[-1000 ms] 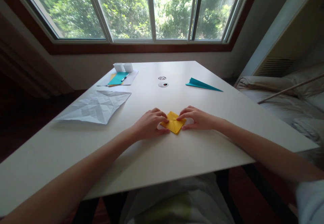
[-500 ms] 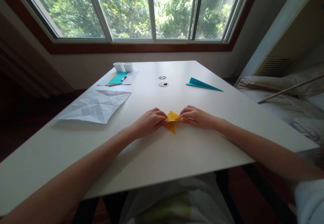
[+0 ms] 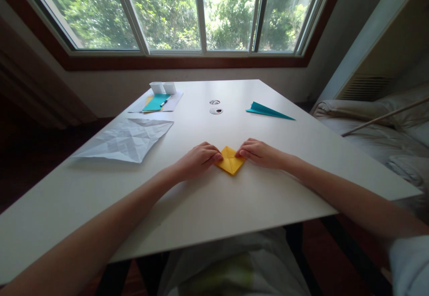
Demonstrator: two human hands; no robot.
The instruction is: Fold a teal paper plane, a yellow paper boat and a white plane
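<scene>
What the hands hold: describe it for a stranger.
Find the white table before the window. Near its front middle, the left hand and right hand hold the folded yellow paper. It is a small diamond, unlike the long teal dart or the larger white sheet.

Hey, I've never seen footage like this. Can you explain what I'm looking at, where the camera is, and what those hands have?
There is no machine here: these are a person's own bare hands. One camera, worn on the head, looks forward and down, so the left hand shows on the left and the right hand on the right. Between them is a folded yellow paper, with fingers of each hand on one side corner. It is on a white table facing a window. To the left lies a creased white sheet. Beyond it are a blue sheet, a pen and two white containers. Two small ovals lie near the middle, and a folded blue paper to the right.
</scene>
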